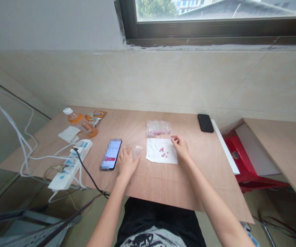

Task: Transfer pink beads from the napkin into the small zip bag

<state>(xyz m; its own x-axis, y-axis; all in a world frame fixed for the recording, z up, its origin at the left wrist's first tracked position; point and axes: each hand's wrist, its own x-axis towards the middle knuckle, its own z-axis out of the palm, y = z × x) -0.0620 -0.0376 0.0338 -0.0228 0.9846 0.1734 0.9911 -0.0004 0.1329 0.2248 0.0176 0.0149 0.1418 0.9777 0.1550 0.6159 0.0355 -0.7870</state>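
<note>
A white paper sheet [163,156] lies on the wooden table [163,181] with several small pink beads [162,152] on it. My right hand [181,146] rests at the sheet's right edge, fingers loosely curled, holding nothing that I can see. My left hand [126,161] lies flat on the table, fingers spread, touching a small clear plastic bag [137,150]. A lit phone [111,154] lies just left of that hand. A larger clear bag of pink beads [158,128] sits behind the sheet.
An orange drink bottle [81,124], a snack packet [95,117] and a folded tissue [69,133] lie at the table's left. Power strips [70,161] with cables hang over the left edge. A black phone [205,122] lies far right. A red stool [243,161] stands beside the table.
</note>
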